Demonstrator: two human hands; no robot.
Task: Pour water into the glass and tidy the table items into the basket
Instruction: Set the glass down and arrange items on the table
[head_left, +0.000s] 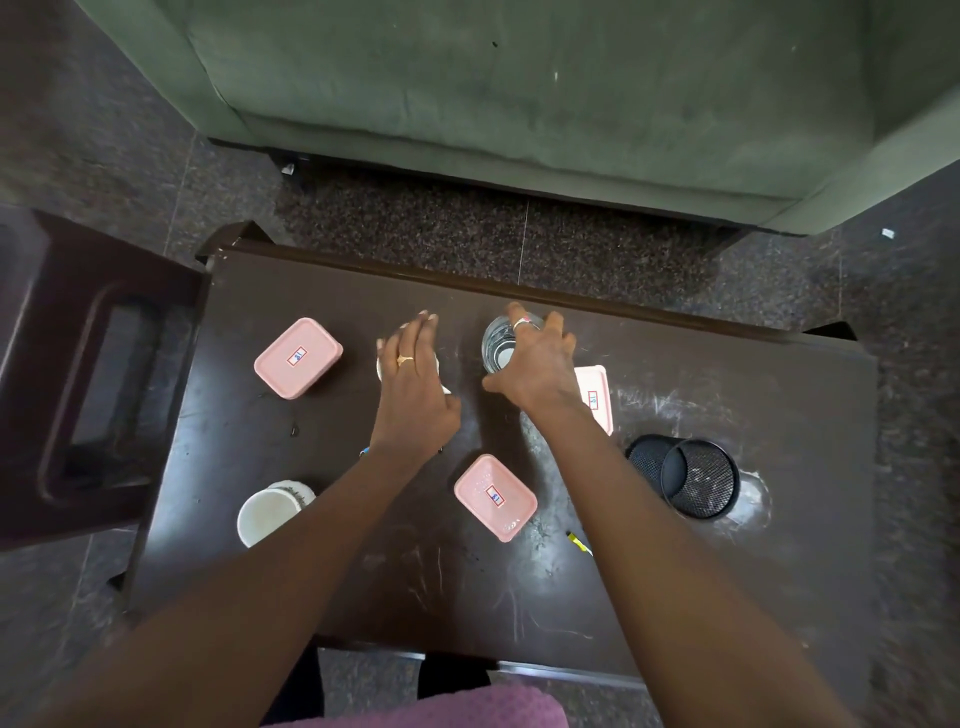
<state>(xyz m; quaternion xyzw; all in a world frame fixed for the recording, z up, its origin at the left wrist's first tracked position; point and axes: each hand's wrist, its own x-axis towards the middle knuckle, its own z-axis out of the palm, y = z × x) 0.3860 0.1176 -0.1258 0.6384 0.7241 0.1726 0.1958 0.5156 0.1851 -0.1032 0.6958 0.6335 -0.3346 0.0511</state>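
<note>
Reaching out over the glass and a white cup on the dark table.

Curling the fingers (515, 315) of the right hand (540, 364) down over the far rim of the glass (493, 345) and gripping it from above, with the thumb spreading out on the near side. Laying the fingers (423, 332) of the left hand (413, 387) almost straight across the white cup (383, 366), resting on it, not squeezing. Keeping the glass near the far edge of the table (363, 571), just beside the white cup. Showing three pink boxes: one (297, 357) to the left, one (495, 496) between the arms, one (596, 397) partly hiding under the right wrist. Showing the black mesh basket (685, 475) tipping over on the right, well apart from the glass, and a white tub (267, 514) at the front left.
</note>
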